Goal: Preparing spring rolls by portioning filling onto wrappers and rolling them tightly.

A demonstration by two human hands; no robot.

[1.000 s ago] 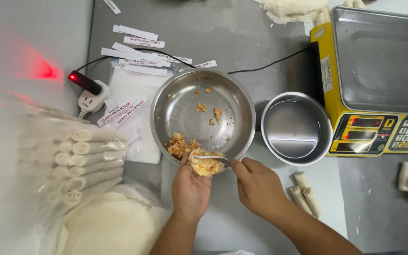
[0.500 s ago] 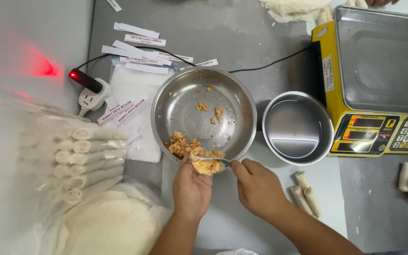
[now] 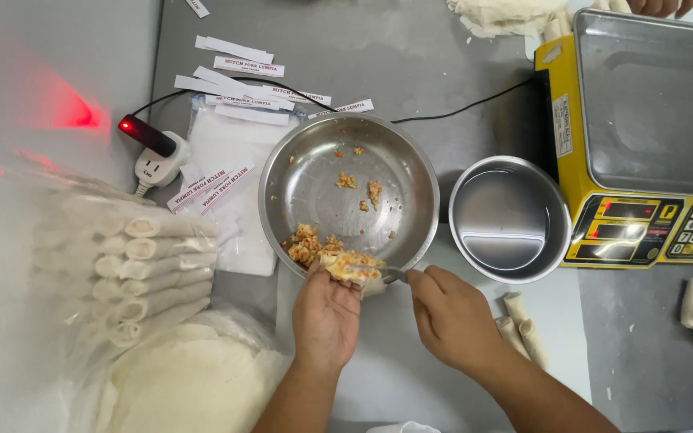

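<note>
- Left hand (image 3: 326,313) cups a wrapper (image 3: 352,267) heaped with filling at the bowl's (image 3: 411,172) near rim; overloaded, it could spill.
- Right hand (image 3: 452,317) grips a spoon (image 3: 388,275) touching the heap; a hard push might tear the wrapper.
- Empty pan (image 3: 509,218) sits just right.

Left hand (image 3: 326,309) cups a wrapper with orange minced filling (image 3: 350,265) at the fingertips; right hand (image 3: 451,317) pinches a metal utensil (image 3: 391,275) against it, just below the round steel bowl (image 3: 411,172) rim
</note>
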